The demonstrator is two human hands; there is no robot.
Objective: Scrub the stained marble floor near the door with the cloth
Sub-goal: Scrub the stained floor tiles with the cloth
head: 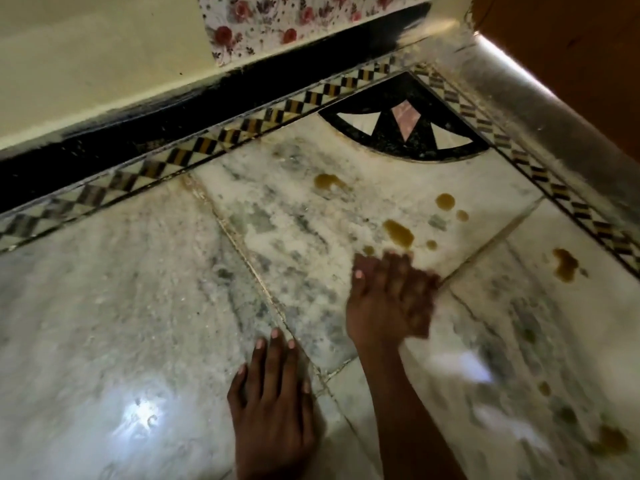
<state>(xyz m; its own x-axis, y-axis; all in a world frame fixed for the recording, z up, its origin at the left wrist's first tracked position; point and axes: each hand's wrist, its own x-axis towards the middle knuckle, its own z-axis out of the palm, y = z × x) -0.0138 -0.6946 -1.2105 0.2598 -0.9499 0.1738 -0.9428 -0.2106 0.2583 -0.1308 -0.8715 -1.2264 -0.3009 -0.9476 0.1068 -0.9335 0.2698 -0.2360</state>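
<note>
Two bare hands and forearms enter from the lower edge, with no sleeve, ring or bracelet visible on either. The left hand [273, 410] shows short, pale nails on its fingers. The right hand [388, 303] is motion-blurred, one pale thumbnail discernible.

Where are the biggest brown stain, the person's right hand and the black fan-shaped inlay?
Brown stain [399, 232]: head view, its middle.
Right hand [391, 299]: head view, back of the hand.
Black fan-shaped inlay [403, 131]: head view, dark centre wedge.

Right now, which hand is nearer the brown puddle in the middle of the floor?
Right. The right hand has its fingertips just short of the brown puddle, directly below it in view. The left hand lies flat on the marble floor, much farther back and to the left.
</note>
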